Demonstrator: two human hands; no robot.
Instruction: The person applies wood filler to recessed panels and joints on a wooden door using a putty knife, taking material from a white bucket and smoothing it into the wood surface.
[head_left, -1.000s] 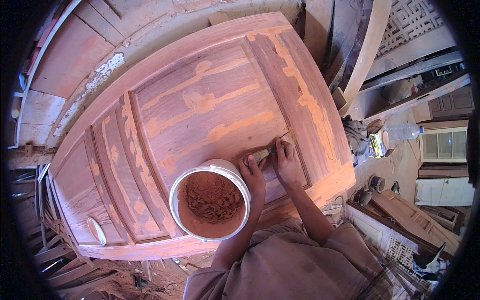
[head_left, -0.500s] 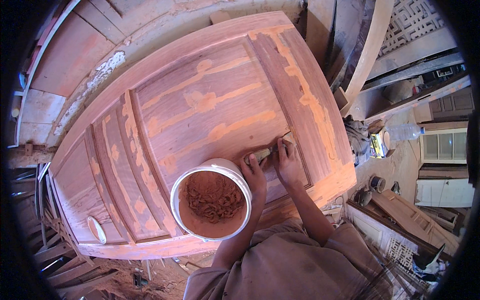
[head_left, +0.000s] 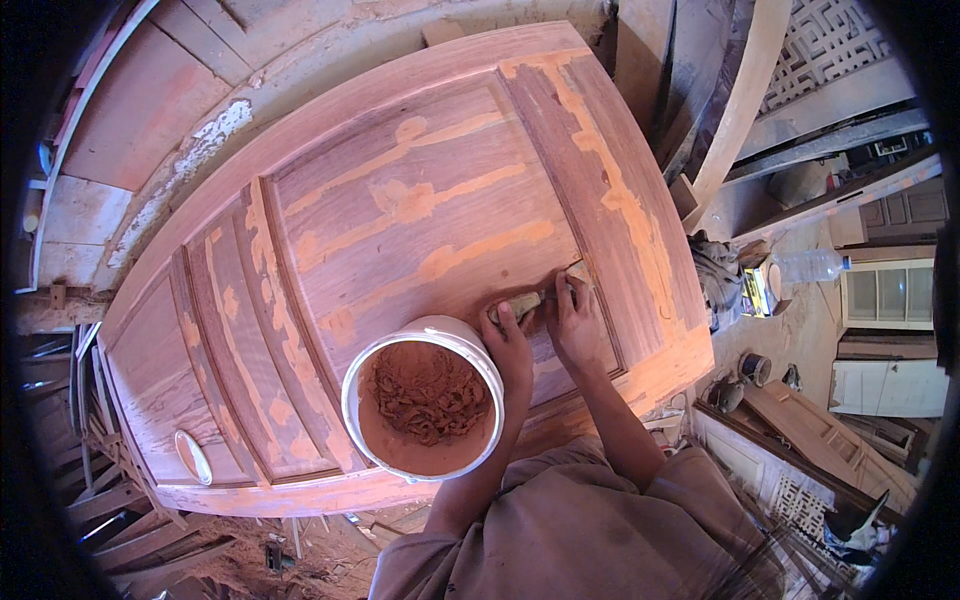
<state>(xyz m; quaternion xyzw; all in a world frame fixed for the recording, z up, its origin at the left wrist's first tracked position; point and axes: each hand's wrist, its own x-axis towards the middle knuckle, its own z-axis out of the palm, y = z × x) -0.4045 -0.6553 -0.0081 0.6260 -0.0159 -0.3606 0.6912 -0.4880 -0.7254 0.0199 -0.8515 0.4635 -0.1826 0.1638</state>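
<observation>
A wooden panelled door (head_left: 400,250) lies flat in front of me, with orange filler streaks over its panels and frame. My left hand (head_left: 508,350) grips the worn handle of a putty knife (head_left: 524,304) low over the large panel. Close by on the right, my right hand (head_left: 576,325) has its fingers closed around the blade end, near the panel's right moulding. Part of the blade is hidden by those fingers. Beside my left forearm a white-rimmed bucket (head_left: 372,440) stands over the door's near edge, holding crumbly reddish-brown filler (head_left: 432,395).
A small white-rimmed oval item (head_left: 193,458) sits at the door's near left corner. To the right are a dark cloth bundle (head_left: 716,270), a yellow box (head_left: 762,285) and a clear plastic bottle (head_left: 808,265). Boards (head_left: 735,130) lean at the far right; scrap wood lies left.
</observation>
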